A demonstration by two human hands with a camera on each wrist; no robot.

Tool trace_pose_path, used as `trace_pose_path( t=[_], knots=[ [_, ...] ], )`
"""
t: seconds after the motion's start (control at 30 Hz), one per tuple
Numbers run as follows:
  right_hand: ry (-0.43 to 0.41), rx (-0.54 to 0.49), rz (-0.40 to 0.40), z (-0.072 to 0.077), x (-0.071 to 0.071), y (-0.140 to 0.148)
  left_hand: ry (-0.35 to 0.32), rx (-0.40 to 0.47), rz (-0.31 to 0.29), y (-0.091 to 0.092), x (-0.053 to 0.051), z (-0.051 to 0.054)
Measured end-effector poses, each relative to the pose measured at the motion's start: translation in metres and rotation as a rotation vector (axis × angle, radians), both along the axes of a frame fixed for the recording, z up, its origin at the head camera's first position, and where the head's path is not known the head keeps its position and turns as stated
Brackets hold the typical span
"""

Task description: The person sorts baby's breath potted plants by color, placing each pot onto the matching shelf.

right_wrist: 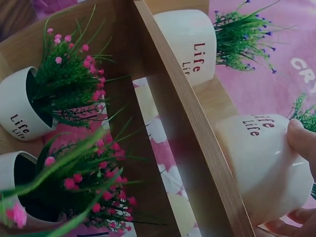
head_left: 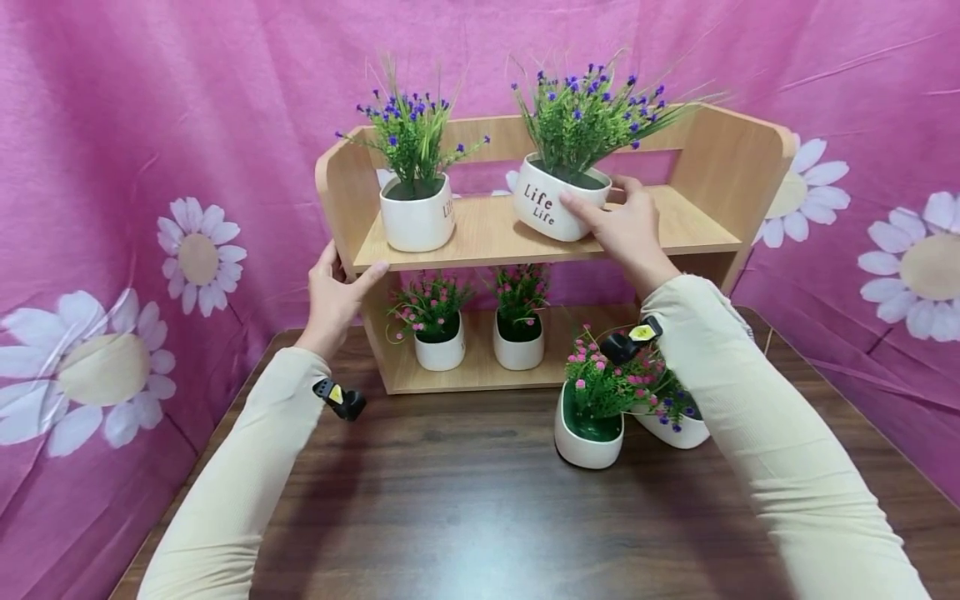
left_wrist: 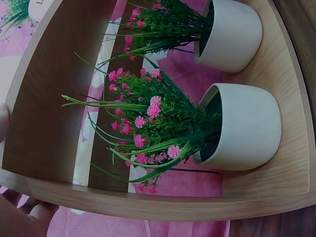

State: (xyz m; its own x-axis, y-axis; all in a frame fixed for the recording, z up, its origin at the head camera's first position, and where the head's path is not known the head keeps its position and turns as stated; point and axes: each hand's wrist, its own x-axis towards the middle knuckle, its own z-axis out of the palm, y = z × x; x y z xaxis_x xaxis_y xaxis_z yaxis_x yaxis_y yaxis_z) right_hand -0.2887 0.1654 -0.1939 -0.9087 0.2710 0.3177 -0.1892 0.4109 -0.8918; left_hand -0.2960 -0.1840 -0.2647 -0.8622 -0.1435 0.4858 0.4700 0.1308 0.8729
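Observation:
My right hand point(head_left: 630, 225) grips a white "Life" flower pot point(head_left: 543, 204) with purple flowers, thumb on its front. The pot tilts over the upper board of a wooden shelf point(head_left: 480, 237); in the right wrist view the pot point(right_wrist: 266, 168) is at the board's edge. My left hand point(head_left: 333, 296) holds the shelf's left side, its thumb along the upper board's front edge and its other fingers behind the side panel. Left on that board stands another purple-flowered pot point(head_left: 417, 221). Below it, two pink-flowered pots point(head_left: 440, 346) stand on the bottom board.
On the dark wooden table point(head_left: 450, 500), a pink-flowered pot point(head_left: 588, 442) stands front right of the shelf. Beside it another pot point(head_left: 678, 429) is partly hidden by my right sleeve. A pink cloth point(head_left: 247, 100) with white daisies hangs behind and at both sides.

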Motion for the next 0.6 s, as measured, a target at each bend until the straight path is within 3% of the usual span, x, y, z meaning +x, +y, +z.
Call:
trace_pose_path(
  t=[0.23, 0.47, 0.6],
  knots=[
    [-0.017, 0.018, -0.074, 0.0, -0.01, -0.012, 0.007, 0.002, 0.002, 0.001, -0.001, -0.001],
    [0.023, 0.191, -0.181, -0.006, -0.014, -0.031, -0.004, -0.018, 0.02, 0.0, 0.0, -0.001],
    [0.043, 0.235, -0.169, -0.008, -0.013, -0.034, -0.001, -0.011, 0.017, 0.001, 0.001, -0.001]
  ],
)
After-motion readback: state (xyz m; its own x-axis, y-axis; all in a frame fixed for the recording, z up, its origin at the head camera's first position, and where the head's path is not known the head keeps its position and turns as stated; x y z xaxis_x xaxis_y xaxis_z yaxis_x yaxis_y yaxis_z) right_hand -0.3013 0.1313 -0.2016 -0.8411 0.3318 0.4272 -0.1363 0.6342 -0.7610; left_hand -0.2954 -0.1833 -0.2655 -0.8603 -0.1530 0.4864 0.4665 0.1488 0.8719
